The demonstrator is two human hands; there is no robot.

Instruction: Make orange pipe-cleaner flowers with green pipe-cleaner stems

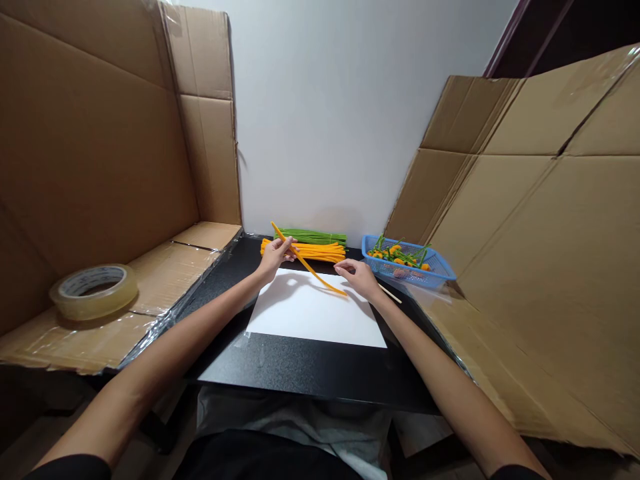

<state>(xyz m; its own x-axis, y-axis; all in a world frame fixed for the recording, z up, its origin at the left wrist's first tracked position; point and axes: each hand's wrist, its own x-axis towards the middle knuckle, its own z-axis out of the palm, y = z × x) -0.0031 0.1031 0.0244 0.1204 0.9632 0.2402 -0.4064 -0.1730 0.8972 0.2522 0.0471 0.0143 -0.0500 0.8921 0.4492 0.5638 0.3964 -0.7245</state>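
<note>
My left hand pinches an orange pipe cleaner near its upper part. The pipe cleaner slants down to the right over a white sheet of paper, its lower end close to the paper. My right hand hovers over the paper's right side, thumb and fingertips together, apart from the pipe cleaner; what they hold, if anything, I cannot make out. Behind the hands lies a bundle of orange pipe cleaners, with a bundle of green pipe cleaners just beyond it.
A blue plastic basket at the back right holds green and orange pipe cleaner pieces. A thin pale stick lies by my right wrist. A tape roll sits on cardboard at the left. Cardboard walls flank the black table.
</note>
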